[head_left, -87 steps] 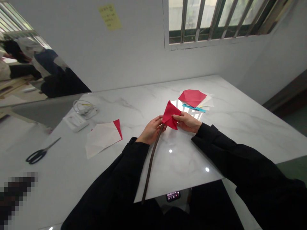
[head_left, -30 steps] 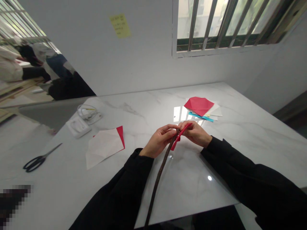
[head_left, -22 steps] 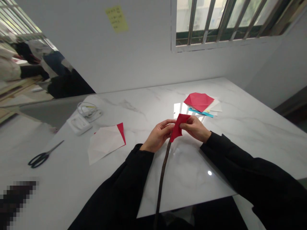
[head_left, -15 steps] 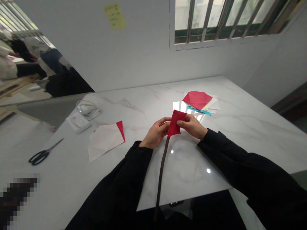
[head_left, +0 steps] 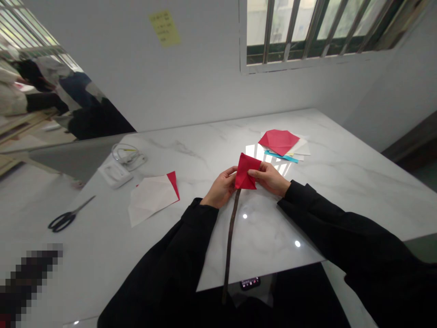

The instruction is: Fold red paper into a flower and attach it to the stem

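**Item 1:** we log a folded red paper piece (head_left: 244, 172), held in the air above the bench, between both hands. The latest change: it was pinched edge-on moments ago and now lies opened out, one broad face toward us.

**Item 2:** left grip (head_left: 221, 187), fingers curled and closed on the paper's left side.

**Item 3:** right grip (head_left: 268, 179), fingers and thumb closed on the paper's right side.

**Item 4:** a slender dark stem (head_left: 231, 241), rising to the paper's lower point; we cannot tell whether it is fixed there.

**Also on the marble bench (head_left: 307, 218):** a red folded sheet (head_left: 278, 142) on white papers, a white sheet with a red corner (head_left: 150, 199), and black-handled scissors (head_left: 63, 221).

**Writing:** a yellow sticky note (head_left: 164, 28) on the wall, too small for us to read. We find no legible brands.
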Motion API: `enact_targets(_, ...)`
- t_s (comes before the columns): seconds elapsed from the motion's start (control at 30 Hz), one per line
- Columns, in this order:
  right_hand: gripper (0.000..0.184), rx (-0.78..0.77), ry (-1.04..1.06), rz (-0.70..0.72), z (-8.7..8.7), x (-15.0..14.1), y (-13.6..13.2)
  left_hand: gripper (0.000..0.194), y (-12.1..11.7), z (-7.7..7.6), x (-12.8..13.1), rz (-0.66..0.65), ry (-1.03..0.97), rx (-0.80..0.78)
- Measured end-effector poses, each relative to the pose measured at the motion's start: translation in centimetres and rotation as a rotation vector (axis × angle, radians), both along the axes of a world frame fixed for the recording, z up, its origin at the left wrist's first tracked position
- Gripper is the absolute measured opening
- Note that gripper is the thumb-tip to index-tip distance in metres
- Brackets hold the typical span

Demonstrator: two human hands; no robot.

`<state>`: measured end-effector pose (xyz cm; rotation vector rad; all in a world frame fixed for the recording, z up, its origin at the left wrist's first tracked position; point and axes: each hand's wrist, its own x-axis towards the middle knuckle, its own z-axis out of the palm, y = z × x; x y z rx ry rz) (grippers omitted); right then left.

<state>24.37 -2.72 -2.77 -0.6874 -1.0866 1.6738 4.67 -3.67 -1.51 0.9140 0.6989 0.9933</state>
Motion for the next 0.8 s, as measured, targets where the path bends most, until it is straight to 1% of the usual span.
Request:
enact_targets(0.23,0.047,-0.021,0.019,-0.009,-0.10,-0.07,0.00,0.032,-0.09,0.31,0.17,0.024,0.014,-0.011)
enact_targets(0.57,0.049,-0.038,0.019,-0.020,-0.14,-0.18,0.14,0.037,0.46,-0.53,0.10,0.018,-0.017,-0.014)
enact_targets(0.8,0.050,-0.022,-0.001,-0.019,-0.12,-0.20,0.20,0.037,0.52,-0.64,-0.04,0.018,-0.023,-0.036)
